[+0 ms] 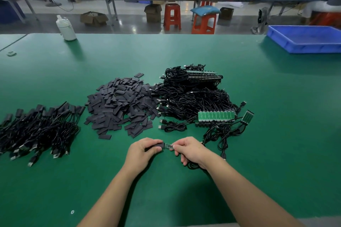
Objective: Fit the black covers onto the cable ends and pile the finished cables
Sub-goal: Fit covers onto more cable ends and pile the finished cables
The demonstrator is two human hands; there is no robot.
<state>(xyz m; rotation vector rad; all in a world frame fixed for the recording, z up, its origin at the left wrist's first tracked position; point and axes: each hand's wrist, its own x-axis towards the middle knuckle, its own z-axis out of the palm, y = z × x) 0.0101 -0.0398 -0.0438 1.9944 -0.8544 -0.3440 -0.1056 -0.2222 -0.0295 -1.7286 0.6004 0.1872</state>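
Observation:
My left hand [143,150] grips a flat black cover [156,146] near the table's front middle. My right hand [190,150] pinches the small green board end [168,145] of a black cable, whose tip sits at the cover's mouth. The cable's loops run under my right palm. A heap of loose black covers [120,105] lies behind my hands. To its right is a tangle of uncovered cables [193,96] with green board strips [215,117]. At the left lies a pile of covered cables [36,129].
A blue plastic tray [306,39] stands at the far right of the green table [276,116]. A white bottle [66,28] stands at the far left edge. Orange stools and benches are beyond the table.

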